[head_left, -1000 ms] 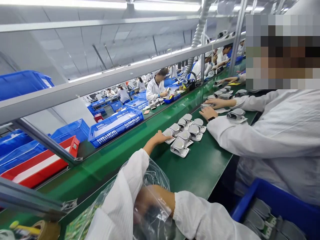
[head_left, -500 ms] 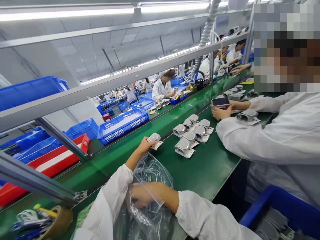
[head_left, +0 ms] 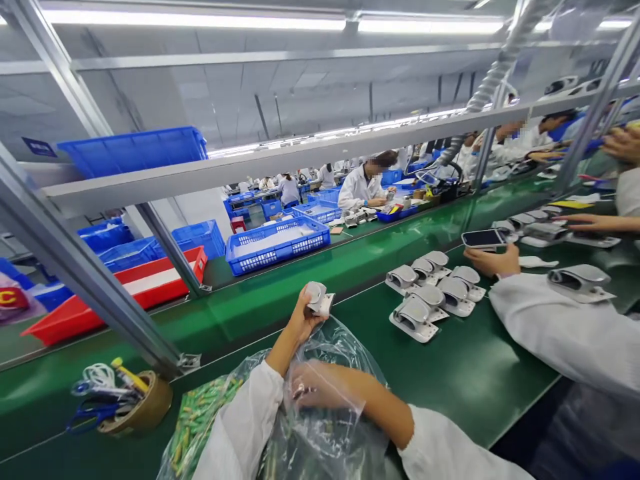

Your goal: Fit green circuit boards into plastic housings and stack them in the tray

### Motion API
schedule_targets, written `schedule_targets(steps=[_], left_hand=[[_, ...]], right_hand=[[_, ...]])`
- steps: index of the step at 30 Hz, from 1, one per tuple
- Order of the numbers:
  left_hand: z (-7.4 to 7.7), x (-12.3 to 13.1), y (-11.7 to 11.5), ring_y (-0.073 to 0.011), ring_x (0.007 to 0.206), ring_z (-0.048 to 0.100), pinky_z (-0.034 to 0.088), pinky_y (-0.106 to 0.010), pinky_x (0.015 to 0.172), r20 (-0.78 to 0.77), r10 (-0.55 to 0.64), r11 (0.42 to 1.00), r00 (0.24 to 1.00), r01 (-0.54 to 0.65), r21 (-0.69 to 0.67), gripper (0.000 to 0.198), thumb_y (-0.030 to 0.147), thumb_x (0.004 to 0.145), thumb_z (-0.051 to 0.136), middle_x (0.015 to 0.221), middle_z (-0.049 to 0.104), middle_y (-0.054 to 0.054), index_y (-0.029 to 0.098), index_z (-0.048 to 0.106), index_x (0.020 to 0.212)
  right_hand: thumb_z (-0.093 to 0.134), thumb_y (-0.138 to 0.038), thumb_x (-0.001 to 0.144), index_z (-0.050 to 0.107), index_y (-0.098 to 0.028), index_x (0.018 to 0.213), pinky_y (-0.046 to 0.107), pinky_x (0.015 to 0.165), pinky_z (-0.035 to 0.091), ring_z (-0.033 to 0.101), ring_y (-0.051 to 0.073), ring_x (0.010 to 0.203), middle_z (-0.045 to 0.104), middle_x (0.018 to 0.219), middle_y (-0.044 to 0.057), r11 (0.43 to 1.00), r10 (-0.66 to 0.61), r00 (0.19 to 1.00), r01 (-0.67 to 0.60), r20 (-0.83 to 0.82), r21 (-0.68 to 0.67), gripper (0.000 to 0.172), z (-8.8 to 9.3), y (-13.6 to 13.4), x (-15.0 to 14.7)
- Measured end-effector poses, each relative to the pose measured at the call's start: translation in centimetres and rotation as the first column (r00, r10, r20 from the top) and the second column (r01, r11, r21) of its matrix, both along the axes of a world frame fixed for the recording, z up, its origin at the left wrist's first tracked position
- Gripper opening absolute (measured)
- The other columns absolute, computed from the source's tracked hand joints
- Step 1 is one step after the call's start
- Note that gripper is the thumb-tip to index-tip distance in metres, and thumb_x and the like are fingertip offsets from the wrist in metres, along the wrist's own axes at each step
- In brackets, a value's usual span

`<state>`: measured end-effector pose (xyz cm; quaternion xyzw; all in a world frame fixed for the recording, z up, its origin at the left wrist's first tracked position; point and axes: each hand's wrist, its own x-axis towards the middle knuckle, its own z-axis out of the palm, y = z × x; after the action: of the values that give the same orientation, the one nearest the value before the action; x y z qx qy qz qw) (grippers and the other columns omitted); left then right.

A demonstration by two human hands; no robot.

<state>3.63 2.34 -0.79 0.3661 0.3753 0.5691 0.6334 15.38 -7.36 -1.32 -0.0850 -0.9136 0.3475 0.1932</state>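
My left hand (head_left: 303,320) is closed around a small grey and white plastic part (head_left: 319,299), held just above the green belt (head_left: 450,373). My right hand (head_left: 313,390) sits inside a clear plastic bag (head_left: 330,427), fingers curled on something I cannot make out. Several more of the same grey parts (head_left: 433,290) lie in a cluster on the belt to the right. The bag also holds small greenish pieces (head_left: 200,417) at its left side.
A co-worker's sleeve (head_left: 560,333) reaches in from the right; that person's hand holds a dark flat device (head_left: 483,238). A tape roll with scissors and pens (head_left: 127,403) stands at left. Blue crates (head_left: 277,243) and a red tray (head_left: 120,293) lie beyond the belt, behind aluminium frame posts (head_left: 75,267).
My left hand picked one grey part off the belt and drew it back toward the bag. My right hand stayed inside the bag. The co-worker lifted the dark device.
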Motion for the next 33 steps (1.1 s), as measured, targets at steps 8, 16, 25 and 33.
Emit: schedule_targets(steps=[8, 16, 25, 33], left_hand=[[-0.5, 0.3, 0.7, -0.0248, 0.096, 0.075, 0.066, -0.035, 0.075, 0.116, 0.094, 0.995, 0.989, -0.098, 0.026, 0.094, 0.042, 0.065, 0.093, 0.123, 0.072, -0.006, 0.034, 0.041, 0.143], [-1.0, 0.5, 0.6, -0.0257, 0.092, 0.075, 0.066, -0.04, 0.075, -0.005, -0.033, 0.994, 0.999, 0.033, 0.102, 0.095, 0.048, 0.065, 0.092, 0.127, 0.071, -0.007, 0.032, 0.043, 0.145], [-1.0, 1.0, 0.5, -0.022, 0.088, 0.072, 0.06, -0.03, 0.07, -0.176, -0.1, 0.977, 0.979, 0.13, 0.169, 0.083, 0.045, 0.063, 0.092, 0.117, 0.073, -0.007, 0.027, 0.058, 0.137], [-1.2, 1.5, 0.9, -0.0198, 0.085, 0.068, 0.054, -0.027, 0.071, -0.287, -0.099, 0.96, 0.953, 0.167, 0.225, 0.077, 0.044, 0.064, 0.088, 0.109, 0.072, -0.005, 0.025, 0.06, 0.133]], right_hand=[[0.083, -0.054, 0.085, 0.078, -0.017, 0.117, 0.033, 0.07, 0.063, 0.072, 0.019, 0.077, 0.083, 0.099, 0.009, 0.614, -0.696, 0.683, 0.406, -0.223, -0.677, 0.05, 0.3, 6.6, 5.6], [0.092, -0.065, 0.071, 0.079, -0.017, 0.113, 0.048, 0.091, 0.071, 0.073, 0.02, 0.086, 0.074, 0.093, 0.003, 0.414, -0.91, 0.187, 0.49, -0.371, -0.767, 0.065, -1.3, 9.1, 7.5], [0.068, -0.049, 0.092, 0.077, -0.019, 0.107, 0.039, 0.079, 0.063, 0.074, 0.025, 0.086, 0.08, 0.099, 0.012, 0.473, -0.851, 0.363, 0.845, -0.38, -0.251, 0.034, -1.2, 8.1, 7.8], [0.068, -0.033, 0.091, 0.077, -0.018, 0.103, 0.034, 0.077, 0.058, 0.068, 0.021, 0.079, 0.073, 0.093, 0.008, 0.492, -0.841, 0.439, 0.864, -0.318, -0.108, 0.022, -1.6, 8.3, 9.1]])
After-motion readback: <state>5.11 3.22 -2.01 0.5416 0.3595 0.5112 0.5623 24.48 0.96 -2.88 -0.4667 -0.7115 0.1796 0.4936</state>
